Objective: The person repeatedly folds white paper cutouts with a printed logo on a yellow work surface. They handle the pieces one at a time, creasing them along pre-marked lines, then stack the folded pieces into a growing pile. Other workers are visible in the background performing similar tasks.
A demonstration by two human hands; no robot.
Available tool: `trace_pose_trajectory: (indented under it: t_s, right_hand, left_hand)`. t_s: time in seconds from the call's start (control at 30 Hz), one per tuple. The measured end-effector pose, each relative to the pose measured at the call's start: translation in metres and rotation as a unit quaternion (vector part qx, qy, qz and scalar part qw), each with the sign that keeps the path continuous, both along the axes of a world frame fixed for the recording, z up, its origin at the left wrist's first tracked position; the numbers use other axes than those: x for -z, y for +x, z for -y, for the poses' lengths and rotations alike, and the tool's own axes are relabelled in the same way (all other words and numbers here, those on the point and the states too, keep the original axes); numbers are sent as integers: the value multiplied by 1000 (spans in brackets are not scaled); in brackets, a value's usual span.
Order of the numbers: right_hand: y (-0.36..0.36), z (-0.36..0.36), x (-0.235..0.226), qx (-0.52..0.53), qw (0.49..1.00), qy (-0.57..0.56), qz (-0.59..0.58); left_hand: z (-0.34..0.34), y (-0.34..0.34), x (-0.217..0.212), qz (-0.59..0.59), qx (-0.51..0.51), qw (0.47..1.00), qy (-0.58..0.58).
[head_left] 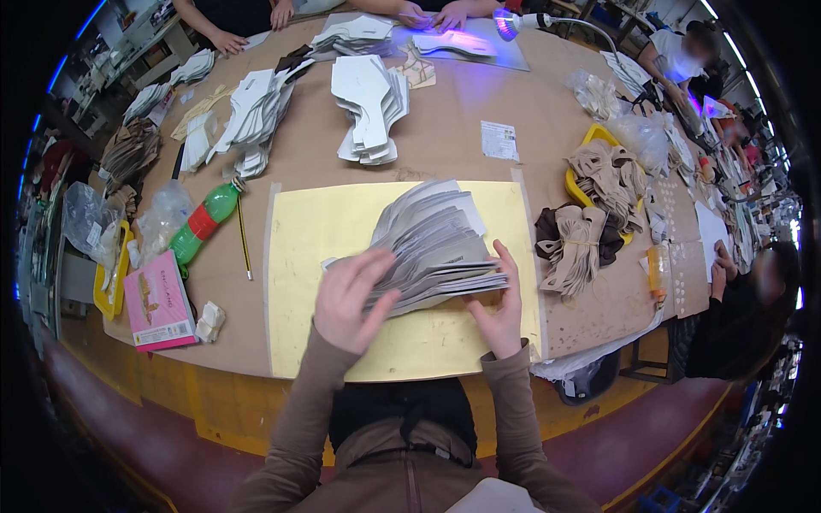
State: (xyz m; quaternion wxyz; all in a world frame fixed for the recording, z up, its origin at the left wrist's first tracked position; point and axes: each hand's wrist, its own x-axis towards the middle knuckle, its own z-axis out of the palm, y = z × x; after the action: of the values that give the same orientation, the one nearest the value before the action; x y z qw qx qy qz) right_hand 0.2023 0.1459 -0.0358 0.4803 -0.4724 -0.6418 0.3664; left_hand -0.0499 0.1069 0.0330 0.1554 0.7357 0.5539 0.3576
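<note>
1. Far left, near table edge: pink rectangular cardboard box lying flat; beside it a green plastic bottle with red label on its side, then a thin pencil. All well apart from the hands.
2. Left hand: fingers spread wide, pressed on the left end of the fanned stack of grey flat cut card pieces. Holding by pressure from above, not a closed grip.
3. Stack sits mid-table on the pale yellow rectangular cutting mat, splayed toward the far side.
4. Right hand: thumb and fingers bracket the stack's near-right edge, partly closed on it.
5. Right of mat: bundle of beige and brown strap-shaped cut pieces, near but not touching.
6. Risk, judged: the fan is loose; uneven pressure from the left hand could let upper pieces slide off toward the far side, out of order.
</note>
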Motion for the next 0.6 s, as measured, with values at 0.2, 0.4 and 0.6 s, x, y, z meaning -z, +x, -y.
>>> trace_pose_trajectory:
  t_s: [0.2,0.4,0.6]
  right_hand:
    - [0,5,6,-13,999,27,-21]
    - [3,6,5,-17,998,19,-57]
    - [4,11,2,-29,995,-49,-85]
  left_hand:
    - [21,46,7,58,15,997,-58]
    - [15,51,20,124,-14,990,-59]
    - [13,51,27,88,-29,994,-49]
